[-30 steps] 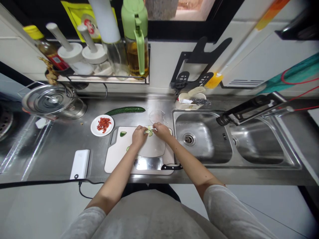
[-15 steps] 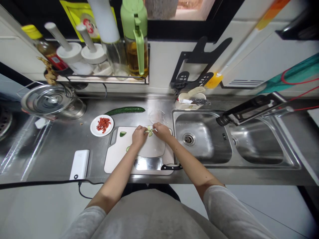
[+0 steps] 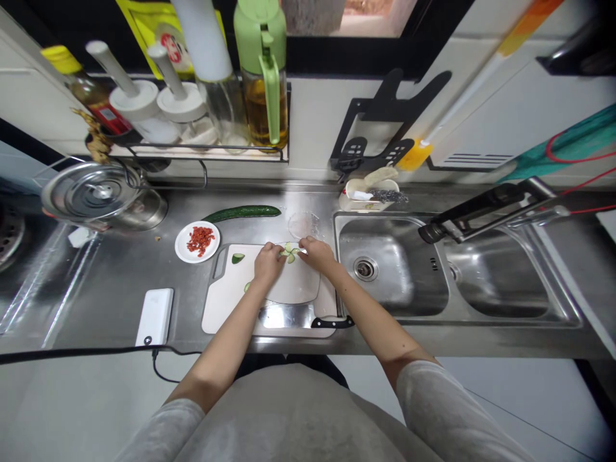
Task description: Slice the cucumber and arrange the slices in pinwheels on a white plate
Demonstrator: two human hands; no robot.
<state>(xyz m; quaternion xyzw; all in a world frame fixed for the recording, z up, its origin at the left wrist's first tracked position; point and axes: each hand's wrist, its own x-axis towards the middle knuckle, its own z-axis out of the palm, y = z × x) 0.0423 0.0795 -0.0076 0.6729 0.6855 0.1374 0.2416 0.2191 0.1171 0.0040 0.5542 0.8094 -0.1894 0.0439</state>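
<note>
Small cucumber slices [image 3: 290, 252] lie in a flower-like cluster at the top of a pale plate [image 3: 293, 282] on the white cutting board [image 3: 224, 311]. My left hand [image 3: 269, 262] has its fingers pinched at the cluster's left side. At its right side, my right hand [image 3: 316, 254] is pinched on a slice. A cucumber end piece [image 3: 237, 258] sits at the board's upper left, and another slice [image 3: 247, 287] is partly behind my left wrist. The knife [image 3: 289, 316] lies flat along the board's near edge, its black handle pointing right.
Behind the board are a whole cucumber [image 3: 245, 213] and a white plate of red pieces [image 3: 183, 251]. A power bank [image 3: 154, 317] and a lidded pot [image 3: 144, 208] stand left. On the right is a double sink [image 3: 409, 282] with a black faucet [image 3: 471, 212].
My right hand has shifted slightly right, showing more of the slice cluster. My left hand stays nearly where it was.
</note>
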